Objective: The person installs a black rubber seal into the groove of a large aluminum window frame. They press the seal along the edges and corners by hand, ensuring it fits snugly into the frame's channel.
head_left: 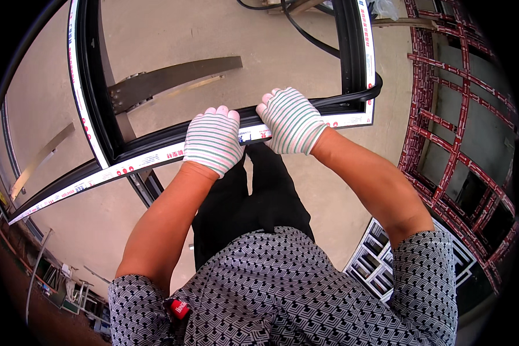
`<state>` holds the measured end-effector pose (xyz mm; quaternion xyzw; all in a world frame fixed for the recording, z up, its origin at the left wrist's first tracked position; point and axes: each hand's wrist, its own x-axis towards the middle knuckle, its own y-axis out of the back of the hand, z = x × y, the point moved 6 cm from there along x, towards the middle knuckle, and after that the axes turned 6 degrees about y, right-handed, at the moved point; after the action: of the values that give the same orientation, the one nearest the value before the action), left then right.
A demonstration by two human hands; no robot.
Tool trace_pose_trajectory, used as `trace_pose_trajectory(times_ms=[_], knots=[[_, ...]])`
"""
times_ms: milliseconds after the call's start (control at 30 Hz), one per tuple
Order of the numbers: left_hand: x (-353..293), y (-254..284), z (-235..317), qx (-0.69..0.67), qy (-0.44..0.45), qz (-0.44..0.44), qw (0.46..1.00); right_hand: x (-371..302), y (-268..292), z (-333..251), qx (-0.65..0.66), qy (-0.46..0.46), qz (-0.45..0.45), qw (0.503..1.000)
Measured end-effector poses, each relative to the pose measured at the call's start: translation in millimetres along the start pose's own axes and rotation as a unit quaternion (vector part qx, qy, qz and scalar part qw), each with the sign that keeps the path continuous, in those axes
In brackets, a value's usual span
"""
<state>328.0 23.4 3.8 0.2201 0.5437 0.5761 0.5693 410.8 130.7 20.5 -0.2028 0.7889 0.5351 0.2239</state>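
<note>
A large window frame (147,160) with black profiles and printed white film on its edges lies flat in front of me. Along its near bar runs a black rubber seal strip (349,99), which loops out past the near right corner. My left hand (213,141), in a striped glove with bare fingertips, is closed over the middle of the near bar, fingers curled on the strip. Just to its right, my right hand (292,121), gloved alike, curls over the same bar and presses on the strip. The strip under both palms is hidden.
Brown metal support arms (173,81) show under the frame's opening. A black strip (308,36) hangs across the far right. Red-wrapped bars form a lattice (461,115) at the right, above a stack of white frames (380,259). Assorted items (69,294) lie at the lower left.
</note>
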Motion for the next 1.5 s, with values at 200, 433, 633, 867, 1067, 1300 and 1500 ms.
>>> trace_pose_trajectory(times_ms=[200, 433, 633, 867, 1067, 1300, 1500], knots=[[1, 0, 0, 0.009, 0.019, -0.019, 1.000, -3, -3, 3, 0.010, 0.017, 0.030, 0.999], [0, -3, 4, -0.005, -0.026, 0.020, 0.999, -7, 3, 3, 0.023, 0.027, 0.042, 0.999], [12, -10, 14, 0.014, -0.016, -0.032, 0.999, -3, -1, 4, 0.014, 0.020, 0.033, 0.999], [12, -6, 15, 0.023, -0.003, -0.054, 0.998, -4, 0, 3, 0.027, 0.025, 0.027, 0.999], [8, 0, 19, 0.017, -0.005, -0.034, 0.999, -6, -4, 6, 0.032, 0.042, 0.036, 0.998], [7, -2, 17, 0.037, 0.043, -0.029, 0.998, -9, -2, 6, 0.032, 0.077, 0.064, 0.994], [7, 3, 20, 0.056, 0.069, -0.032, 0.996, -24, -7, 24, 0.037, 0.111, 0.104, 0.988]])
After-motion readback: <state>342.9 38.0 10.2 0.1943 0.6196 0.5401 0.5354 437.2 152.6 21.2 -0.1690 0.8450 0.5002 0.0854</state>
